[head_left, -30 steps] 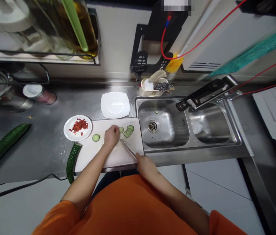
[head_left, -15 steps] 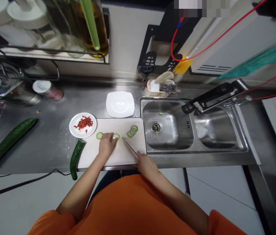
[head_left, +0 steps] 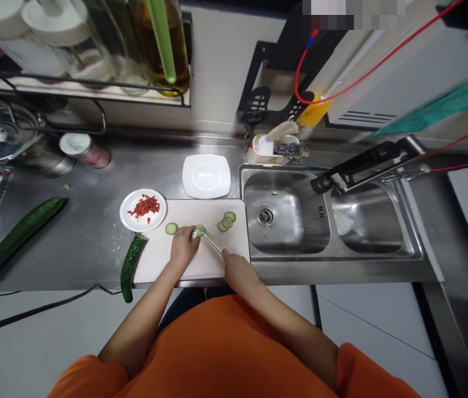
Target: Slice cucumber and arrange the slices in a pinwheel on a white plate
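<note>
On the white cutting board [head_left: 157, 265], my left hand [head_left: 183, 244] has its fingers closed on a small cucumber piece [head_left: 201, 229]. A knife [head_left: 213, 243] is gripped in my right hand [head_left: 238, 272], its blade reaching left to the edge of that piece. One cucumber slice [head_left: 171, 228] lies left of my left hand. Several overlapping cucumber slices [head_left: 226, 222] rest near the board's right end. A cut length of cucumber [head_left: 129, 271] leans at the board's left edge and sticks out past the counter's front.
A white plate of red dried berries [head_left: 125, 216] and a white square plate [head_left: 206, 177] stand behind the board. The steel sink [head_left: 292, 249] lies to the right. At the left are a whole cucumber [head_left: 18, 240] and a lidded can [head_left: 95, 155]. A shelf [head_left: 109, 94] of jars hangs above.
The knife has moved left, from beside the cucumber piece to its edge, with my right hand. My left hand keeps its hold on the piece. The view has shifted slightly.
</note>
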`<state>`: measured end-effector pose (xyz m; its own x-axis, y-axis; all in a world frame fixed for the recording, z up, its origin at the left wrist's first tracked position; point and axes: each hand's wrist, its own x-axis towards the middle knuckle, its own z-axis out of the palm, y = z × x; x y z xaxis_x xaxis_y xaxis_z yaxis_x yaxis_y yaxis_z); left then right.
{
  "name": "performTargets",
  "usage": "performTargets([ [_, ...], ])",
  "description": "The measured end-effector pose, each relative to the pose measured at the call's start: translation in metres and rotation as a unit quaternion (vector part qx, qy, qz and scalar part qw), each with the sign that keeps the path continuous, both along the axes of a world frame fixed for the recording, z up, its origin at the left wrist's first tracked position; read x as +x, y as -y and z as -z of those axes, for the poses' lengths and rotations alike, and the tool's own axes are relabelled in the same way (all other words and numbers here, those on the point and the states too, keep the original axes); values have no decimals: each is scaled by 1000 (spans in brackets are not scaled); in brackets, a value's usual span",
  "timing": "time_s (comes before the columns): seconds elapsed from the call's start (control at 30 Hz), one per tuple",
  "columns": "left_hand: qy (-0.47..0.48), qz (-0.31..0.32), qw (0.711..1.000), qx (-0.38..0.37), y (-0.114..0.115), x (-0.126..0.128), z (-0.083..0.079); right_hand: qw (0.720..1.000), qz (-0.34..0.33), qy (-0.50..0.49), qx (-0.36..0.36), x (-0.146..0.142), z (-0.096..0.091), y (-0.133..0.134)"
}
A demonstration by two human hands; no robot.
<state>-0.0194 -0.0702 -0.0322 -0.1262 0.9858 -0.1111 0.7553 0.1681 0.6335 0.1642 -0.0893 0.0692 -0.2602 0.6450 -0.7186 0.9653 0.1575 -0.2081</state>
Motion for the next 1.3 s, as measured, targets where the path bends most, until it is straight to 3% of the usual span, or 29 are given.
performTargets([
  [0.3,2,-3,1000,2,1,-1,3,1000,8,-4,21,-2,6,3],
  [0.9,2,-4,1000,-10,-1,-1,0,999,30,-19,-13,-8,4,1],
  [1.3,24,-27,999,-37,-10,1,-10,997,50,18,-62,24,-9,24],
])
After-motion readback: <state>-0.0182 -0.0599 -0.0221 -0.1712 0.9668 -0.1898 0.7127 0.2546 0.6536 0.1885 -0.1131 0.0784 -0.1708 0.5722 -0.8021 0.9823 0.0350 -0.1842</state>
